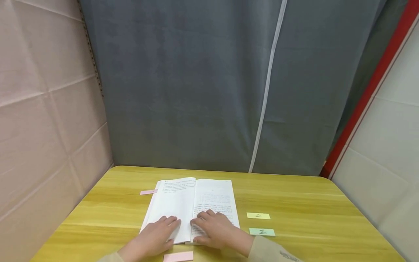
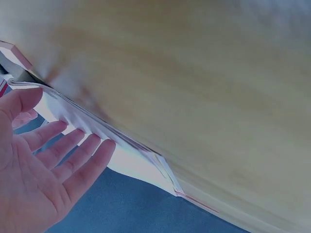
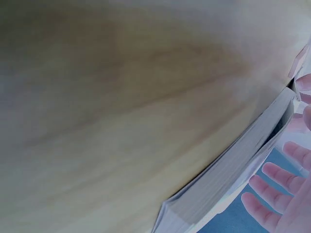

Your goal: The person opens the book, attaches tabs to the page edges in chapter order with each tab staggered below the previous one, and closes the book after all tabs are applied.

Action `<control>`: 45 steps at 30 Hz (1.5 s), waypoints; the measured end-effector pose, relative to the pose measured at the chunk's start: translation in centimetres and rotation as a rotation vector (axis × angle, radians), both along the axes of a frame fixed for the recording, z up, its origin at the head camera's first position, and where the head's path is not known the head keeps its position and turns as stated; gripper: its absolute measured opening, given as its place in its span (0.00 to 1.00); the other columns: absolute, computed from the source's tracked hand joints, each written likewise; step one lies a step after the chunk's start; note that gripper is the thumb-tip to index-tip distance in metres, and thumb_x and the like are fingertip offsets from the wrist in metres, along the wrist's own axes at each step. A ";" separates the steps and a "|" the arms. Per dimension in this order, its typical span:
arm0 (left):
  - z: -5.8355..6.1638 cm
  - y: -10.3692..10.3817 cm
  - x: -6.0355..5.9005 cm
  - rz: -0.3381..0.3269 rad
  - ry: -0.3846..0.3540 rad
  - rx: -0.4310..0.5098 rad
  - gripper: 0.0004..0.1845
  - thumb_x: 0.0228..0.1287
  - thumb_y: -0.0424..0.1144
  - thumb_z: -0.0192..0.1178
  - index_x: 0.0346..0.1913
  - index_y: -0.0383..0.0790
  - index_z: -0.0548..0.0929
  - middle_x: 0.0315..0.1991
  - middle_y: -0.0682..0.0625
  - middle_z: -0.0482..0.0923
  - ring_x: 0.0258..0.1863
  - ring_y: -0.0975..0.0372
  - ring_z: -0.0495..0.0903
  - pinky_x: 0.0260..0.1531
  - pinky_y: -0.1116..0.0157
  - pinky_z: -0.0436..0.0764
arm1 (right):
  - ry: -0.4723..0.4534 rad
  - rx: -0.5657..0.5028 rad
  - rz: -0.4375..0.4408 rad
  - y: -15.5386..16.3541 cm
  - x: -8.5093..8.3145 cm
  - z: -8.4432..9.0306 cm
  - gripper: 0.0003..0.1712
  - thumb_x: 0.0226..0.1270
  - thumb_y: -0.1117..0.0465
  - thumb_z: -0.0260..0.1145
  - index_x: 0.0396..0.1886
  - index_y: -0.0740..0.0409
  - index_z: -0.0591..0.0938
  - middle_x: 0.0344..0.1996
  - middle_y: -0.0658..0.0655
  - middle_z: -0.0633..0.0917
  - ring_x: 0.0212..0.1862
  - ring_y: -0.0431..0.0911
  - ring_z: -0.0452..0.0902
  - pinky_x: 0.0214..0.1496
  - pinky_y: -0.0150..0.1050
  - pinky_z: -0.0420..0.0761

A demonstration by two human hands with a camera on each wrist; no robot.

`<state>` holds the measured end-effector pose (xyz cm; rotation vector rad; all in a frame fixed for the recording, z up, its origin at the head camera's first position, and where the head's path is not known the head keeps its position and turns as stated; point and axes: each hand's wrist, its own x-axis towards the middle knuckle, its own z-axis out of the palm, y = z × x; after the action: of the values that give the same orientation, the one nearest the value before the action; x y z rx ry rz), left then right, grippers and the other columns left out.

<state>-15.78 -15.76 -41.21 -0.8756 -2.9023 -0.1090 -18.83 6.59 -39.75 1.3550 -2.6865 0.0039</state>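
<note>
An open book [image 1: 178, 209] with printed pages lies on the table, its spine running away from me. My left hand [image 1: 154, 235] rests on the lower part of the left page, fingers extended. On the lower right page, close to the spine, lies my right hand [image 1: 216, 230]. The left wrist view shows the left fingers [image 2: 73, 162] spread and straight, tips at the page. In the right wrist view, the right fingers [image 3: 274, 187] are likewise loosely extended over the book's thick page block [image 3: 228, 165]. A pink tab [image 1: 148, 191] sticks out from the book's upper left edge.
A pink sticky pad [image 1: 178, 256] sits on the table [image 1: 304, 218] just in front of the book. To the right lie a yellow note [image 1: 258, 215] and a green note [image 1: 262, 231], both with dark handwritten strokes. A grey curtain [image 1: 196, 91] hangs behind the table.
</note>
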 end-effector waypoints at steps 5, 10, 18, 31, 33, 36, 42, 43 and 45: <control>0.5 0.0 0.2 -0.009 0.008 -0.005 0.25 0.49 0.44 0.61 0.52 0.39 0.73 0.46 0.48 0.71 0.41 0.54 0.73 0.25 0.59 0.75 | 0.023 -0.018 -0.001 1.0 0.5 0.1 0.27 0.58 0.38 0.53 0.55 0.44 0.72 0.48 0.47 0.73 0.48 0.42 0.67 0.39 0.40 0.72; 1.2 0.2 0.2 -0.036 0.048 0.005 0.22 0.49 0.44 0.61 0.48 0.39 0.75 0.43 0.49 0.72 0.38 0.57 0.73 0.28 0.62 0.75 | 0.024 -0.039 -0.012 2.3 0.8 -0.1 0.26 0.58 0.39 0.54 0.53 0.45 0.72 0.49 0.47 0.73 0.48 0.42 0.67 0.41 0.40 0.72; 1.8 1.0 0.1 -0.096 0.095 0.086 0.19 0.51 0.43 0.59 0.46 0.38 0.77 0.43 0.52 0.73 0.38 0.61 0.72 0.29 0.65 0.74 | 0.036 -0.097 -0.018 4.7 1.1 -0.3 0.25 0.58 0.42 0.56 0.52 0.47 0.73 0.47 0.49 0.73 0.47 0.43 0.68 0.41 0.40 0.72; 2.4 3.6 -0.2 -0.184 0.138 0.092 0.17 0.52 0.45 0.59 0.44 0.41 0.79 0.37 0.54 0.74 0.33 0.65 0.73 0.25 0.69 0.73 | 0.021 -0.161 -0.084 8.6 1.7 -0.4 0.25 0.59 0.43 0.55 0.52 0.50 0.74 0.47 0.50 0.73 0.48 0.45 0.68 0.41 0.44 0.72; 2.6 4.2 -0.4 -0.195 0.130 0.088 0.17 0.52 0.45 0.58 0.45 0.41 0.79 0.37 0.55 0.74 0.33 0.65 0.73 0.26 0.69 0.73 | 0.004 -0.170 -0.105 9.3 1.8 -0.3 0.24 0.59 0.43 0.55 0.52 0.50 0.74 0.48 0.50 0.73 0.49 0.45 0.67 0.41 0.45 0.72; 2.9 5.2 -0.6 -0.211 0.121 0.083 0.17 0.53 0.46 0.58 0.45 0.41 0.79 0.37 0.55 0.74 0.32 0.66 0.73 0.26 0.70 0.73 | -0.004 -0.189 -0.131 10.3 1.7 -0.1 0.24 0.59 0.44 0.56 0.51 0.52 0.75 0.47 0.51 0.74 0.49 0.46 0.68 0.40 0.47 0.72; 3.5 7.4 -1.3 -0.230 0.110 0.068 0.18 0.54 0.47 0.57 0.45 0.43 0.79 0.37 0.56 0.75 0.32 0.66 0.73 0.24 0.71 0.72 | 0.053 -0.233 -0.167 12.6 1.0 0.0 0.21 0.57 0.47 0.60 0.47 0.53 0.77 0.44 0.52 0.75 0.46 0.47 0.70 0.36 0.47 0.74; 3.6 7.7 -1.5 -0.233 0.110 0.065 0.18 0.54 0.47 0.57 0.45 0.43 0.79 0.36 0.56 0.75 0.32 0.66 0.74 0.24 0.70 0.72 | 0.060 -0.241 -0.173 12.9 0.9 0.0 0.21 0.56 0.47 0.60 0.47 0.53 0.77 0.44 0.51 0.75 0.45 0.46 0.71 0.35 0.47 0.74; 3.9 8.4 -1.7 -0.233 0.105 0.060 0.17 0.54 0.48 0.57 0.45 0.44 0.79 0.36 0.56 0.75 0.32 0.66 0.74 0.24 0.70 0.72 | 0.066 -0.259 -0.188 13.5 0.7 0.0 0.21 0.55 0.48 0.62 0.46 0.54 0.77 0.43 0.51 0.75 0.45 0.46 0.71 0.35 0.46 0.74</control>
<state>-17.48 -7.36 -37.32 -1.1688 -2.6769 -0.1634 -18.18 20.10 -39.73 1.0079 -2.6357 0.2739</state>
